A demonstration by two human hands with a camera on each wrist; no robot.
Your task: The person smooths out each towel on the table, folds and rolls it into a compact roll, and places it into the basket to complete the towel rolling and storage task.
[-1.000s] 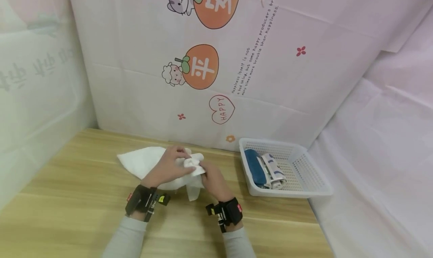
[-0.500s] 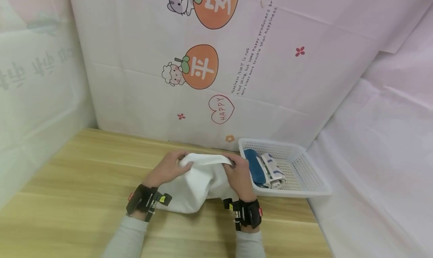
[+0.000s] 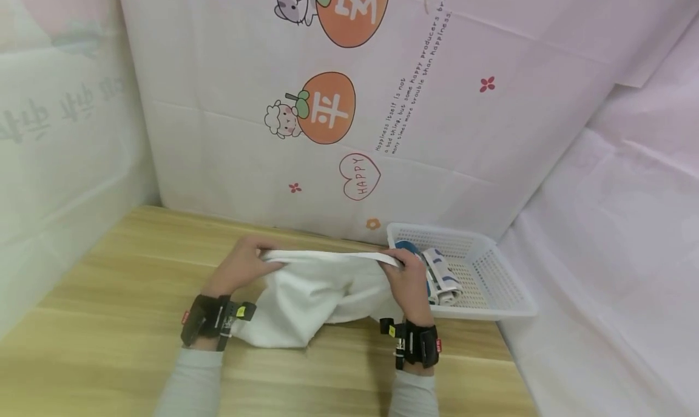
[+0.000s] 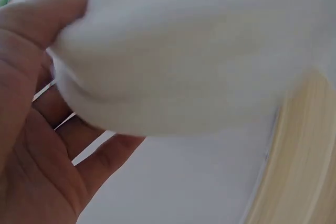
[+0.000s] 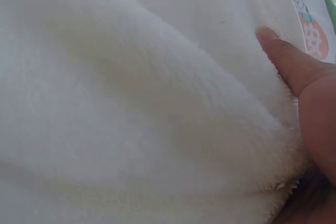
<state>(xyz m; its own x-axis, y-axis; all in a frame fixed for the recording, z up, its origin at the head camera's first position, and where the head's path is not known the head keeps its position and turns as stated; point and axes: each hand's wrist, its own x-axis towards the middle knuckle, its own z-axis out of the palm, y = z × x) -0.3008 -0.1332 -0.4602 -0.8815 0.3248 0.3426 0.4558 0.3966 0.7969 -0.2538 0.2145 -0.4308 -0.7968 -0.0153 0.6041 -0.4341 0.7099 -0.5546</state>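
A white, fuzzy towel (image 3: 311, 289) is stretched between both hands, its top edge drawn nearly straight and its lower part drooping in folds onto the table. My left hand (image 3: 240, 265) pinches one end of that edge; in the left wrist view the thumb lies over the towel (image 4: 184, 66) with the fingers behind it. The other end is gripped by my right hand (image 3: 408, 280), close to the basket's left side. In the right wrist view the thumb presses on the fluffy towel (image 5: 157, 103), and most of the other fingers are hidden.
A white plastic basket (image 3: 494, 283) stands at the right rear of the wooden table (image 3: 109, 320). Inside it are a rolled patterned cloth (image 3: 443, 277) and a blue cloth (image 3: 406, 246), partly hidden by my right hand. A printed curtain (image 3: 229, 150) hangs behind the table.
The towel was bunched between the hands a second ago; it is now spread out. My left hand has moved left and my right hand right, toward the basket.
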